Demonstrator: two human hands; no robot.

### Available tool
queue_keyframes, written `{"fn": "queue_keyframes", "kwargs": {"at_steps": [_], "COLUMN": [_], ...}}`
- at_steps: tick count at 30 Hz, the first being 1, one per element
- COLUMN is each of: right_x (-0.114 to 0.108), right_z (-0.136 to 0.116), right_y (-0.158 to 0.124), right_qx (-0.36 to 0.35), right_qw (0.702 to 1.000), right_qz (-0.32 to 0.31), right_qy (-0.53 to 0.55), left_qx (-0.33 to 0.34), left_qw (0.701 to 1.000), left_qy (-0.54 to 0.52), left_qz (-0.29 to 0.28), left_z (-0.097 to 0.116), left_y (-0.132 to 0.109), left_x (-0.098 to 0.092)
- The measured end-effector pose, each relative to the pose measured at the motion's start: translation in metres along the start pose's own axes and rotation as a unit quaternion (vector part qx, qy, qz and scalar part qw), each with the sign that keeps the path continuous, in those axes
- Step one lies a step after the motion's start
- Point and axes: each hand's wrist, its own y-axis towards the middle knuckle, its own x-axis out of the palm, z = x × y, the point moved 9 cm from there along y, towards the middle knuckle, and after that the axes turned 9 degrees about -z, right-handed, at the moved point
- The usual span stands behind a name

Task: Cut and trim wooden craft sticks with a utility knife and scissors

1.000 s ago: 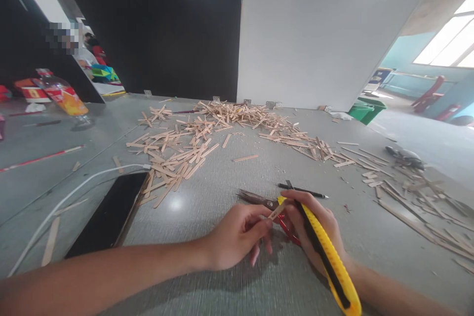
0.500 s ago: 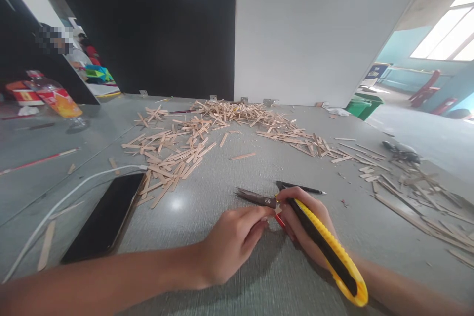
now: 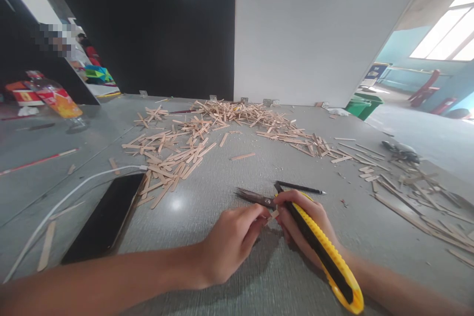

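My left hand [image 3: 235, 242] is closed in a pinch on a small piece of wooden craft stick [image 3: 274, 214], whose end pokes out toward the other hand. My right hand [image 3: 309, 227] is wrapped round a yellow and black utility knife [image 3: 329, 252], its handle slanting down to the lower right. The knife's blade end is hidden by my fingers, close to the stick piece. Just beyond both hands lie scissors [image 3: 255, 197], blades pointing left and slightly apart, their handles mostly covered by my right hand. A black pen [image 3: 301, 187] rests behind that hand.
Loose craft sticks [image 3: 196, 133] spread in an arc across the grey table. On the left are a phone [image 3: 105, 217] with a white cable [image 3: 70, 190] and a bottle [image 3: 57, 98]. Thin wood strips [image 3: 411, 207] lie on the right. Black and white panels [image 3: 303, 34] stand behind.
The knife's handle end has swung slightly down and left, and my right hand has shifted a little. The red scissor handle seen before is now hidden. My left hand has barely moved.
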Motion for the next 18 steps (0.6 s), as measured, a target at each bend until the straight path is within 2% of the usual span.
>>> {"fn": "queue_keyframes", "kwargs": {"at_steps": [8, 18], "right_x": [0.004, 0.000], "right_z": [-0.005, -0.009], "right_y": [-0.001, -0.001], "right_qx": [-0.027, -0.049], "right_qw": [1.000, 0.998], "right_qz": [-0.008, 0.005], "right_qy": [0.011, -0.042], "left_qx": [0.002, -0.008], "left_qw": [1.000, 1.000], "left_qy": [0.028, -0.007], "left_qz": [-0.002, -0.017], "left_z": [0.001, 0.002], "left_y": [0.000, 0.000], "left_x": [0.001, 0.004]}}
